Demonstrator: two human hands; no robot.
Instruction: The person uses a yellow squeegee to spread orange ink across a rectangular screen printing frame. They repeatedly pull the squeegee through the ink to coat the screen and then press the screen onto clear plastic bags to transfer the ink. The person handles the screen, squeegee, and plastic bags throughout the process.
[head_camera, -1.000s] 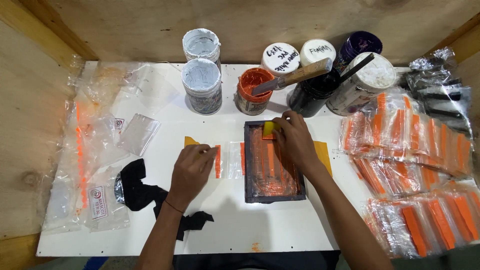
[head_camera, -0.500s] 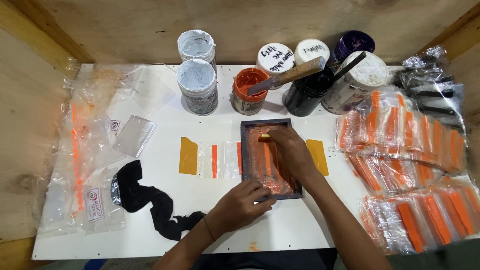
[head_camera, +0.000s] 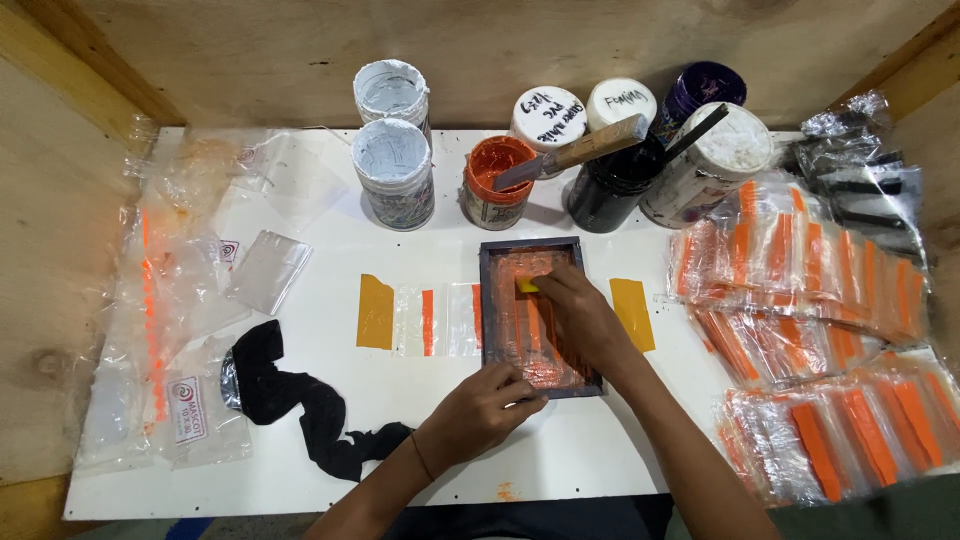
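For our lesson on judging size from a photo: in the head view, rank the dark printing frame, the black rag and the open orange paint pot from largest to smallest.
1. Dark printing frame, though both hands cover part of it.
2. Black rag: close to the frame, crumpled, so unsure.
3. Orange paint pot, clearly smallest.
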